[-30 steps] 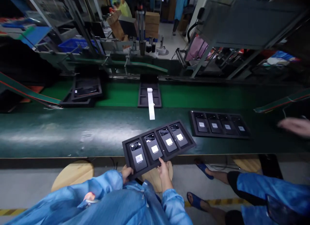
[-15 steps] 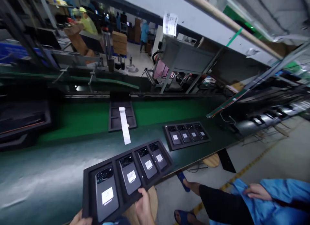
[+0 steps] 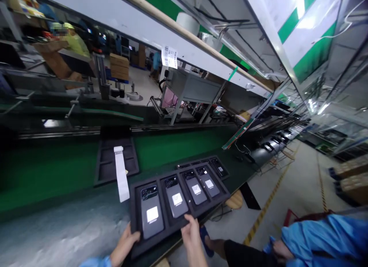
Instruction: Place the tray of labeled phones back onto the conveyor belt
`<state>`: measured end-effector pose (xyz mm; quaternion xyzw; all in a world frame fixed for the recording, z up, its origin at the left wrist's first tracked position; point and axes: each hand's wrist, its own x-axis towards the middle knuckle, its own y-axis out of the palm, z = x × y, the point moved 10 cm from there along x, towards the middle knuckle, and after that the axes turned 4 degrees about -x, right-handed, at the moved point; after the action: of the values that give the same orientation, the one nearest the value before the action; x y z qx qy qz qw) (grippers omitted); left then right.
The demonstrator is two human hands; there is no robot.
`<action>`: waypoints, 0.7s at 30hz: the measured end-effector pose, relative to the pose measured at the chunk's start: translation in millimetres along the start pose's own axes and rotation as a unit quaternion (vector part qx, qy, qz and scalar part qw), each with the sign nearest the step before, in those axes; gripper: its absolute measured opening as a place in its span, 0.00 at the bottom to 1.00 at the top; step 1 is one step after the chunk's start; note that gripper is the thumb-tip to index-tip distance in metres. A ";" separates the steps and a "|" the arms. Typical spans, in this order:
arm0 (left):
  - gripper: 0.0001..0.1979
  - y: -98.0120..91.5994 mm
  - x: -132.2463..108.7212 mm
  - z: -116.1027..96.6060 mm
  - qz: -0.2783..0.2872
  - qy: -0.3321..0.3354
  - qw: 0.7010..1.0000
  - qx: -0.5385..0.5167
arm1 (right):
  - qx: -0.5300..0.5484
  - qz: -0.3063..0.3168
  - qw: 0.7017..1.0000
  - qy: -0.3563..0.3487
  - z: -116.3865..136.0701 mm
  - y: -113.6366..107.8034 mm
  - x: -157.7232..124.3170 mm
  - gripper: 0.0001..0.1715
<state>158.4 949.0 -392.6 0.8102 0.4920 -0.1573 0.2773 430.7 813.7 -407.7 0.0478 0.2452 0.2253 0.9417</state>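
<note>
Head camera view: two bare hands grip a black four-compartment tray (image 3: 175, 223) over a dark green counter (image 3: 63, 230), with a phone (image 3: 151, 217) seated in each compartment and a white label on each phone's back. The left hand (image 3: 125, 246) clenches the tray's lower left edge, its fingers (image 3: 130, 232) curled onto the rim. The right hand (image 3: 192, 236) grasps the near long edge, its fingers (image 3: 188, 223) resting on top. That near edge runs close to the counter's front edge, leaving little room on that side. The tray's left side sits just beside the lower end of a white paper strip (image 3: 122, 182), which lies across a second black tray (image 3: 106, 171) and onto the counter. The held tray's far end covers most of a third tray of phones (image 3: 219, 168). Open counter stretches toward the lower left of the frame. Past the counter's edge at right, a co-worker's blue sleeve (image 3: 313, 236) and blue sandal (image 3: 205, 240) appear near a wooden stool (image 3: 234, 200).
</note>
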 end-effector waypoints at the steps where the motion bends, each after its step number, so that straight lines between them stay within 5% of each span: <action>1: 0.28 27.2 12.5 -6.0 0.010 0.015 1.000 -0.014 | 0.016 0.001 1.000 0.007 15.9 -5.5 21.8 0.11; 5: 0.28 114.5 67.0 -12.9 0.000 0.043 0.999 -0.026 | 0.039 0.011 0.999 0.024 72.1 -22.9 103.6 0.10; 10: 0.18 185.3 135.2 -10.7 -0.061 0.069 0.996 -0.005 | 0.034 0.024 0.999 0.002 126.9 -36.8 185.8 0.09; 15: 0.15 217.1 185.4 0.6 -0.122 0.060 0.990 0.044 | -0.057 0.016 0.998 0.030 126.2 -58.2 234.3 0.12; 21: 0.15 226.8 205.4 4.2 -0.146 0.069 0.981 0.105 | -0.190 -0.073 0.978 0.054 94.2 -92.5 251.1 0.18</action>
<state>454.8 1010.1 -437.5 0.7630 0.6037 -0.1907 0.1307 708.7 845.4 -454.3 -0.1619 0.2510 0.2006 0.9330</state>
